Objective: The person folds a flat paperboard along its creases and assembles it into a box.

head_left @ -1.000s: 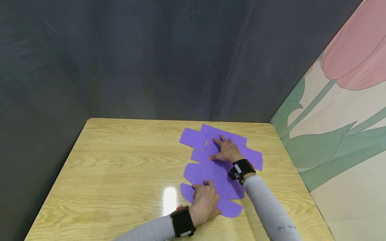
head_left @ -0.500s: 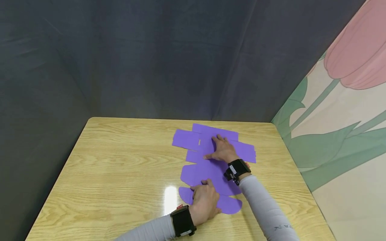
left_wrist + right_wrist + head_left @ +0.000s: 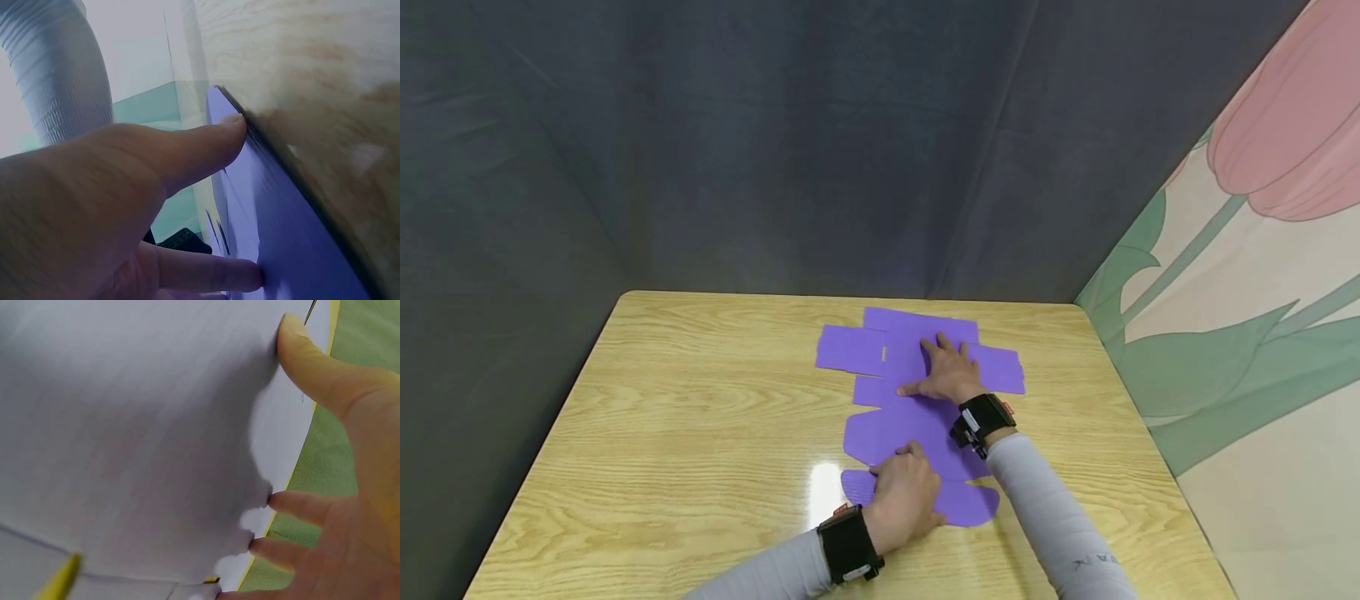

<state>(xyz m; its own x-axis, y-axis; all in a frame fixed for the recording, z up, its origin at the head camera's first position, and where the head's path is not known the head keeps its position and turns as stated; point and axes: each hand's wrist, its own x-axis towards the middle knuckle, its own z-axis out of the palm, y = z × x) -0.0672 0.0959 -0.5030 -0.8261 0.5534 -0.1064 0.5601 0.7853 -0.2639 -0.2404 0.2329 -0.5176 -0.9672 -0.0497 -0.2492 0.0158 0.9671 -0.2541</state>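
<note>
A flat, unfolded purple cardboard box [image 3: 898, 429] with flaps and slots lies on the wooden table, its long side running away from me. On its far half my right hand [image 3: 951, 372] rests with fingers spread and fingertips touching the surface; the right wrist view shows the thumb [image 3: 297, 340] and fingertips against the sheet. At the near end is my left hand [image 3: 904, 493]. In the left wrist view its thumb [image 3: 209, 140] touches the cardboard's near edge, while a straight finger [image 3: 209, 270] presses on the face. The hand covers part of the near flap.
The wooden table [image 3: 700, 433] extends to both sides of the cardboard. A dark curtain [image 3: 790, 150] hangs behind the far edge, and a flower-patterned cloth [image 3: 1247, 333] stands along the right side. Black cameras are strapped to both wrists.
The cardboard's far end has swung left, so it lies straighter away from me. My right hand has shifted slightly left with it, while the left stays near the close end.
</note>
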